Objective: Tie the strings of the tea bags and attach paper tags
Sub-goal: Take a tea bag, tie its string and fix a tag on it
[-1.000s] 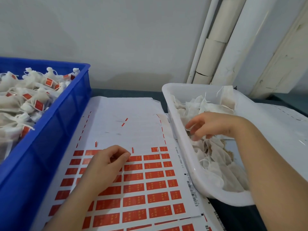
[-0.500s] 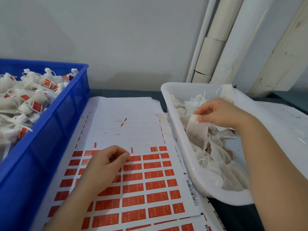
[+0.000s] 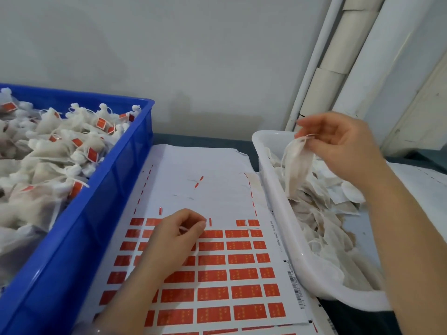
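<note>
blue crate cut off at left edge, print on red tags too small to read, left hand covering several tags, raised tea bag blurred

A pale cream mesh tea bag with white string hangs pinched. Below the grip, a translucent white plastic tray. Left of it, a white paper sheet gridded with orange-red rectangular stickers; beyond, a bright blue plastic crate.

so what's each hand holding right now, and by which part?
Right hand: an untied tea bag, pinched at its top edge over the white tray. Left hand: fingertips closed on the tag sheet; contents unclear.
</note>
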{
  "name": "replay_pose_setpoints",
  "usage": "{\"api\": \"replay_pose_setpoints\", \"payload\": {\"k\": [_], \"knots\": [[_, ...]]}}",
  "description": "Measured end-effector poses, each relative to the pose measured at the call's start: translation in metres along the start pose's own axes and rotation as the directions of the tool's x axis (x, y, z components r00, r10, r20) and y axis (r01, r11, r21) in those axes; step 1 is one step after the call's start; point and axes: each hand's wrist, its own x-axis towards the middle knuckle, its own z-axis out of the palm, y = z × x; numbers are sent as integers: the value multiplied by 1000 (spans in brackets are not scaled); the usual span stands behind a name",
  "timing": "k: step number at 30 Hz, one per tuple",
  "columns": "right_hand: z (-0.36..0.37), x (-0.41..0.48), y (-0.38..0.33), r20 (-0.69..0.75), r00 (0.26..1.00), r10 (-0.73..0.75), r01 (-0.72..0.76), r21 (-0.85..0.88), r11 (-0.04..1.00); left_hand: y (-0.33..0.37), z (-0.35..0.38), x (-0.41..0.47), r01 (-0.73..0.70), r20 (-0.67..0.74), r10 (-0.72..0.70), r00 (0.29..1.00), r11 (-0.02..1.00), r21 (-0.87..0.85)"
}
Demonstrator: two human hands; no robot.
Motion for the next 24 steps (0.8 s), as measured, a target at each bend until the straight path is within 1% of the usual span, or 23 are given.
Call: {"api": "replay_pose_setpoints", "payload": {"k": [1, 3, 4, 5, 6, 7, 8, 9, 10, 12, 13, 15, 18, 20, 21, 22, 24], "knots": [[3, -1, -12, -9, 999, -36, 37, 47, 998, 1, 0, 0, -13, -28, 13, 1000, 1000, -9], [15, -5, -37, 21, 997, -80, 76, 122, 990, 3, 0, 0, -47, -91, 45, 995, 999, -20], [26, -10, -45, 50, 995, -89, 82, 129, 988, 5, -1, 1, -64, -131, 58, 990, 997, -43], [40, -16, -51, 80, 992, -92, 83, 113, 990, 7, -3, 0, -85, -159, 68, 985, 991, -103], [56, -24, -52, 113, 989, -90, 81, 79, 994, 9, -5, 0, -121, -173, 85, 981, 971, -208], [73, -33, -52, 147, 986, -80, 76, 36, 996, 10, -8, -1, -145, -163, 91, 982, 919, -365], [89, -42, -51, 174, 983, -65, 66, 1, 998, 12, -11, -2, -142, -124, 90, 988, 845, -515], [105, -49, -47, 191, 981, -45, 48, -10, 999, 14, -14, -4, -152, -112, 105, 988, 789, -596], [118, -54, -42, 201, 979, -21, 20, 9, 1000, 15, -17, -5, -185, -130, 133, 983, 776, -602], [139, -62, -30, 199, 979, 31, -52, 102, 993, 14, -21, -6, -214, -183, 140, 973, 840, -498], [147, -64, -24, 183, 982, 53, -82, 155, 985, 13, -22, -5, -190, -203, 108, 973, 874, -448], [155, -68, -12, 125, 987, 98, -127, 249, 960, 9, -22, -1, -129, -240, 28, 970, 901, -415], [158, -76, 7, 7, 972, 234, -216, 407, 887, 6, -21, 2, -66, -279, -63, 958, 901, -428], [155, -79, 18, -45, 949, 312, -261, 445, 857, 6, -20, 3, -66, -290, -69, 955, 900, -431], [152, -81, 20, -35, 949, 313, -266, 439, 858, 7, -19, 2, -74, -288, -56, 956, 905, -419], [151, -84, 22, -2, 960, 279, -252, 430, 867, 8, -17, 2, -85, -279, -34, 960, 911, -403], [152, -88, 18, 112, 978, 175, -206, 425, 882, 11, -14, -1, -108, -247, 14, 969, 922, -372]]}}
